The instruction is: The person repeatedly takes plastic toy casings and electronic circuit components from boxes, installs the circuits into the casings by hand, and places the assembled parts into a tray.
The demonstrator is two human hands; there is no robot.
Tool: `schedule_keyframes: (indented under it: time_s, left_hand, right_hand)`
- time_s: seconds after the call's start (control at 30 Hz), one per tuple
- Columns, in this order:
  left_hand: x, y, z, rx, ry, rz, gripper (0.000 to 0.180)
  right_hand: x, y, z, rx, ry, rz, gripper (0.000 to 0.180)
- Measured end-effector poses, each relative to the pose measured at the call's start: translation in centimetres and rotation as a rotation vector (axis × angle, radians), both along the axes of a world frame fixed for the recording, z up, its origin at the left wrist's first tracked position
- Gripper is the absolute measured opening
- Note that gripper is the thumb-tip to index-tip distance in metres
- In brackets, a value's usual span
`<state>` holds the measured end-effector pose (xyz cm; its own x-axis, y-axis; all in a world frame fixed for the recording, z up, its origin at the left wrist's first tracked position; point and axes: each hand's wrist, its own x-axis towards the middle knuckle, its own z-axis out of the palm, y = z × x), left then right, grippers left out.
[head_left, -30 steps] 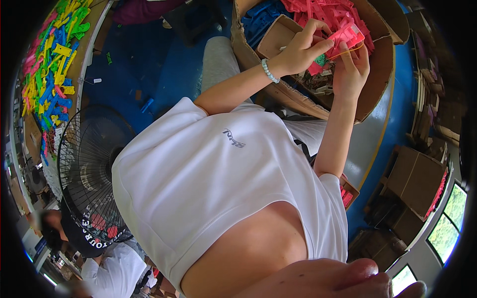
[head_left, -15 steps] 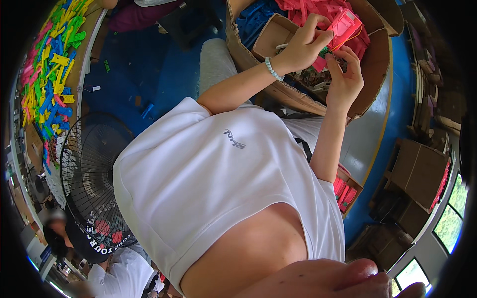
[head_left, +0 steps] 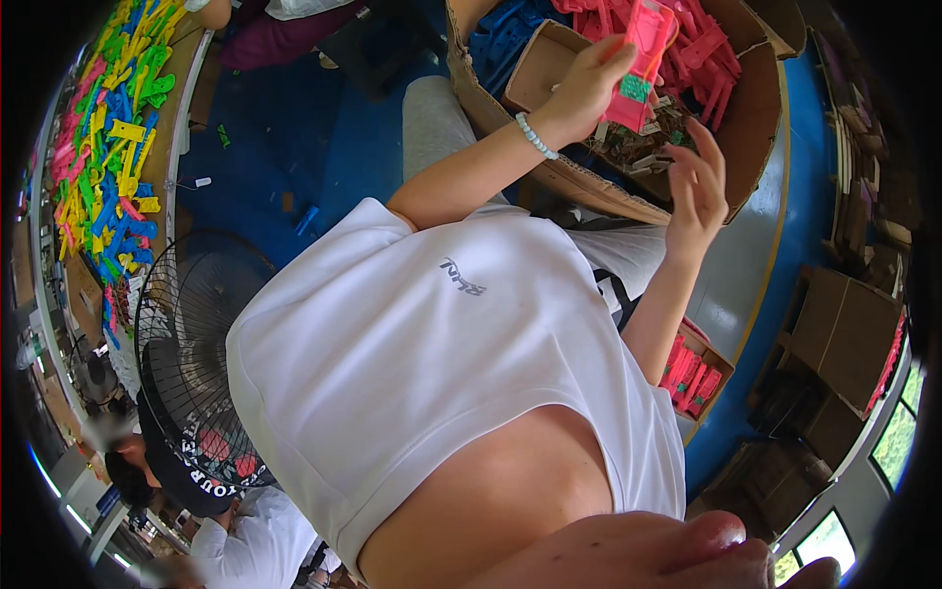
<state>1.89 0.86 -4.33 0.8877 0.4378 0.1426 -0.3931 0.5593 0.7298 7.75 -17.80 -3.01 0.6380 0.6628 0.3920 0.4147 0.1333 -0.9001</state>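
My left hand (head_left: pixel 589 90), with a beaded bracelet at the wrist, grips a red plastic housing (head_left: pixel 648 37) above a large cardboard box (head_left: pixel 753 147). A green circuit board (head_left: pixel 635 89) sits at the lower end of the housing, and a thin orange wire runs along its side. My right hand (head_left: pixel 699 191) is apart from it, near the box's close rim, fingers spread and slightly curled with nothing visible in them. Inside the box lie red plastic parts (head_left: pixel 708 57), blue plastic parts (head_left: pixel 498 51), a small inner carton (head_left: pixel 540 67) and a jumble of small wired pieces (head_left: pixel 628 147).
A table at the left carries a heap of coloured plastic parts (head_left: pixel 123 147). Below it stands a black fan (head_left: pixel 201 344), with another person (head_left: pixel 245 535) beyond. A small carton of red pieces (head_left: pixel 695 378) is by my right elbow. Cardboard boxes (head_left: pixel 834 324) are stacked at the right.
My right hand has let go of the wired end of the housing and moved down and right, its fingers opening. My left hand keeps the housing, now tilted more upright, with the green board showing.
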Motion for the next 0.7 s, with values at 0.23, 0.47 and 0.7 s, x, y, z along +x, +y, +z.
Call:
schedule_keyframes:
  time_s: [0.23, 0.47, 0.7]
  left_hand:
    - [0.4, -8.5, -3.4, 0.328, 0.182, -0.325, 0.042]
    - [12.1, 4.1, -10.3, 1.377, 0.325, -0.308, 0.031]
    - [19.1, 7.3, -22.5, 1.775, 0.532, -0.205, 0.038]
  right_hand:
    - [-2.2, -5.3, -2.3, -0.23, 0.057, -0.488, 0.057]
    - [-1.6, -30.3, -10.5, -0.935, -0.133, -1.231, 0.053]
    - [-8.1, -42.4, -25.2, -1.146, 0.266, -1.12, 0.051]
